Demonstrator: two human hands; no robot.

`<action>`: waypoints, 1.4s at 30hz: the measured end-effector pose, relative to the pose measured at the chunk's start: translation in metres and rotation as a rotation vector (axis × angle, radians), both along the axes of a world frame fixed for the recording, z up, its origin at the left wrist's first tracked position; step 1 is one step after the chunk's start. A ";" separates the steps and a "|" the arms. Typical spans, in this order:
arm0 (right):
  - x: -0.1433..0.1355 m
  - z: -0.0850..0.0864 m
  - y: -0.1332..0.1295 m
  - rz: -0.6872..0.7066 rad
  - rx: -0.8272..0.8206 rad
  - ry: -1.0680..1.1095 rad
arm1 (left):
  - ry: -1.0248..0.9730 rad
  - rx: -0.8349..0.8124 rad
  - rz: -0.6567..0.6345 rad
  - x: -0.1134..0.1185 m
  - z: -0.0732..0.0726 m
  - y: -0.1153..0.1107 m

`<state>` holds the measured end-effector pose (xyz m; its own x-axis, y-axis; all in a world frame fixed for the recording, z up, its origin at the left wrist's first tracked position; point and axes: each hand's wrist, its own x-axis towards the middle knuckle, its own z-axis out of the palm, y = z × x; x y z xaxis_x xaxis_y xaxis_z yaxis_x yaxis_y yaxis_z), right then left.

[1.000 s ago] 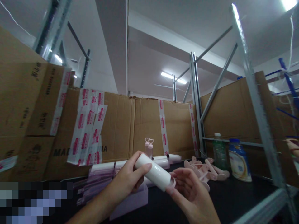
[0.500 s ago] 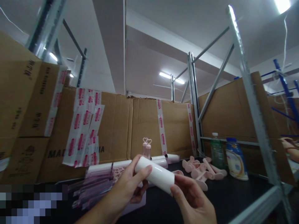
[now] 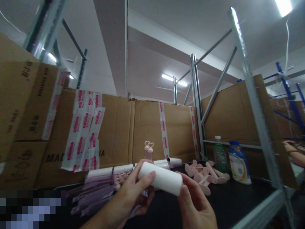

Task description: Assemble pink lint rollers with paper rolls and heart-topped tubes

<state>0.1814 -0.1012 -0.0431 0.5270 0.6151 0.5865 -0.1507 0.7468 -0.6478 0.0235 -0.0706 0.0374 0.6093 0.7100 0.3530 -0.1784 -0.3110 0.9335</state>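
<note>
A white roll (image 3: pixel 164 179) is held between both hands above the black tabletop (image 3: pixel 228 203), tilted slightly down to the right. My left hand (image 3: pixel 140 187) wraps round its left end, thumb on top. At the right end, the fingertips and thumb of my right hand (image 3: pixel 194 198) pinch the rim. Behind the hands lie more white rolls (image 3: pixel 175 162) and two pink-capped clear tubes (image 3: pixel 148 153) with heart-shaped loops. Pink plastic parts (image 3: pixel 205 175) are heaped to the right. Purple-tinted clear packages (image 3: pixel 95 192) lie left of my left hand.
A green bottle (image 3: pixel 219 154) and a blue-capped container (image 3: pixel 239 163) stand at the right, beside a metal rack post (image 3: pixel 258 117). Cardboard panels (image 3: pixel 119 127) line the back, with boxes (image 3: pixel 28 105) at the left. Another person's arm (image 3: pixel 295 152) shows at the far right.
The roll has turned closer to level, its right end slightly higher and further right. My right hand has moved with that end. The view has shifted slightly.
</note>
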 end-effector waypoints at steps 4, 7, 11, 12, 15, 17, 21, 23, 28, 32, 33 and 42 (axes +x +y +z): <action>-0.006 0.007 -0.007 0.184 0.137 -0.135 | -0.044 -0.102 -0.116 -0.006 0.005 -0.010; -0.009 0.014 -0.017 0.265 0.226 -0.253 | -0.027 -0.168 -0.218 -0.009 0.006 -0.018; -0.005 0.025 -0.026 0.134 0.100 -0.468 | 0.054 -0.303 -0.282 -0.009 0.004 -0.028; -0.004 0.026 -0.026 0.095 0.067 -0.501 | 0.062 -0.324 -0.296 -0.009 0.004 -0.030; -0.006 0.028 -0.024 0.048 0.049 -0.532 | 0.049 -0.336 -0.326 -0.010 0.001 -0.030; -0.011 0.027 -0.023 0.042 0.052 -0.539 | 0.027 -0.331 -0.343 -0.011 0.000 -0.028; -0.020 0.027 -0.025 0.038 0.048 -0.527 | 0.011 -0.337 -0.367 -0.012 -0.002 -0.025; -0.021 0.028 -0.028 0.031 0.052 -0.531 | 0.028 -0.313 -0.377 -0.012 -0.002 -0.024; -0.016 0.030 -0.040 0.035 0.068 -0.563 | 0.042 -0.286 -0.389 -0.015 0.000 -0.024; -0.006 0.033 -0.044 0.001 0.081 -0.586 | 0.075 -0.272 -0.373 -0.009 0.003 -0.031; -0.003 0.032 -0.043 -0.016 0.086 -0.595 | 0.072 -0.258 -0.371 -0.007 0.004 -0.033; 0.019 0.003 0.024 -0.039 0.083 -0.739 | 0.069 -0.173 -0.278 0.002 -0.001 -0.023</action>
<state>0.2002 -0.0772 -0.0397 -0.0023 0.5423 0.8402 0.3297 0.7936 -0.5113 0.0256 -0.0940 0.0366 0.8066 0.5587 0.1929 -0.1684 -0.0955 0.9811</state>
